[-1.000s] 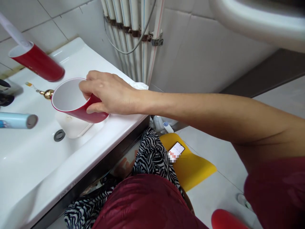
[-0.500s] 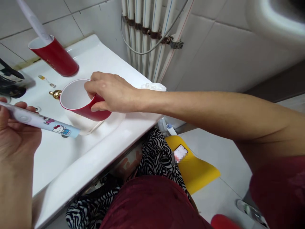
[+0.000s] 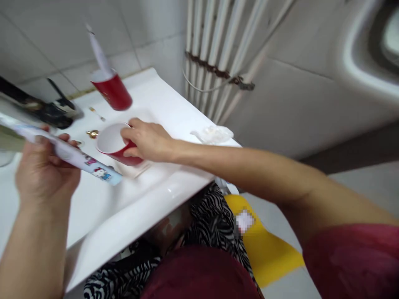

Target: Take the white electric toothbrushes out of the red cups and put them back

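Observation:
My left hand (image 3: 46, 174) is closed around an electric toothbrush (image 3: 73, 155), pale with a cartoon cat near its light-blue base. The brush slants over the sink, base end towards the red cup. With thumb outside and fingers inside the rim, my right hand (image 3: 148, 139) grips this red cup (image 3: 123, 156), white within and tilted with its mouth facing left. Its visible inside holds nothing. Behind it, a second red cup (image 3: 116, 93) stands on the counter with another pale electric toothbrush (image 3: 100, 58) in it.
Behind the white sink (image 3: 124, 216) are a dark faucet (image 3: 57, 112), a small brush head (image 3: 96, 113) and a gold-coloured fitting (image 3: 92, 134). White crumpled material (image 3: 214, 135) lies near the right edge. Pipes (image 3: 215, 45) run up the wall; a yellow mat (image 3: 268, 253) lies on the floor.
The whole view has shifted, so the counter, cups and hands appear further right and somewhat lower. Both hands keep their hold on the toothbrush and the cup. More of the faucet shows now.

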A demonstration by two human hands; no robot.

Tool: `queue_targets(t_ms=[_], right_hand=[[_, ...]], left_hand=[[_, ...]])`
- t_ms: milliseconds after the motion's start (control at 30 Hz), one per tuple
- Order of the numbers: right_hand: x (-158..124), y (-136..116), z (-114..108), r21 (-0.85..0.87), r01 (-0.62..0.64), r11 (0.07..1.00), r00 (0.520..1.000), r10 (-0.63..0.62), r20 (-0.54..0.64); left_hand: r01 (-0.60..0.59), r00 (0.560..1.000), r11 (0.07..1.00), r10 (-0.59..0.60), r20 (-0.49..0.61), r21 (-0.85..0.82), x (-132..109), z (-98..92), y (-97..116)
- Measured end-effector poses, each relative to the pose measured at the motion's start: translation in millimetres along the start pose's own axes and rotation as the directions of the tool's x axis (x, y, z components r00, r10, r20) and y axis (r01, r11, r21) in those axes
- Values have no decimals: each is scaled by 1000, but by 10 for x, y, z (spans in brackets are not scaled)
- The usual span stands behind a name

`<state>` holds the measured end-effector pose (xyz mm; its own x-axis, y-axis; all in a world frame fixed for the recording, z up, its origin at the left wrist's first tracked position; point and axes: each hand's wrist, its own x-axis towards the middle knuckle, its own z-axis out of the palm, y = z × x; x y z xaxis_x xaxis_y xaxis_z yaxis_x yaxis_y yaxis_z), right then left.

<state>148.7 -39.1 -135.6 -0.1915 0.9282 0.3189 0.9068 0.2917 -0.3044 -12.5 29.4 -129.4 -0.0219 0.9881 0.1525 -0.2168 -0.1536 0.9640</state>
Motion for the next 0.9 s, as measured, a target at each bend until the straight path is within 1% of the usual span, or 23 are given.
queue_targets(t_ms=[33,67,100,167,233,367,467,600,700,767,833,867,900], right_hand=[[47,-39,58,-7,-16,1000,1000,16,-11],[95,-79,115,-15,-40,999,999,39,-23],[144,-118,168,-29,-63,998,998,62,-32],[242,-188,264,-55,-104,993,994,103,-31],[327,-245,345,-83,-142,986,990,140,-27],[414,-302,454,-141,-197,970,980,198,-7],[420,-312,505,-171,-238,956,971,240,-7],[442,-353,546,-182,-263,948,964,264,-18],[459,-358,473,-128,-276,953,961,276,-18],[395,-301,321,-23,-263,964,962,261,-76],[214,-184,97,111,-213,971,957,230,-179],[80,-110,-25,159,-193,968,952,224,-208],[-78,-30,-143,187,-189,964,951,227,-209]], left_hand=[[22,1000,995,-23,-3,-94,-17,2,32],[75,997,987,-76,1,-140,-28,-3,59],[107,994,981,-105,21,-163,-31,-15,78],[144,990,969,-142,25,-203,-16,-51,94],[147,989,960,-144,28,-240,17,-95,85],[175,985,945,-163,65,-275,60,-160,51],[195,980,940,-179,83,-279,44,-177,48],[202,977,941,-175,121,-272,10,-182,57],[211,970,944,-170,175,-254,17,-182,42],[216,966,949,-173,192,-230,8,-177,23],[212,966,956,-175,190,-201,-32,-160,7],[210,967,960,-176,182,-187,-59,-145,1],[215,966,960,-182,184,-178,-84,-123,-5]])
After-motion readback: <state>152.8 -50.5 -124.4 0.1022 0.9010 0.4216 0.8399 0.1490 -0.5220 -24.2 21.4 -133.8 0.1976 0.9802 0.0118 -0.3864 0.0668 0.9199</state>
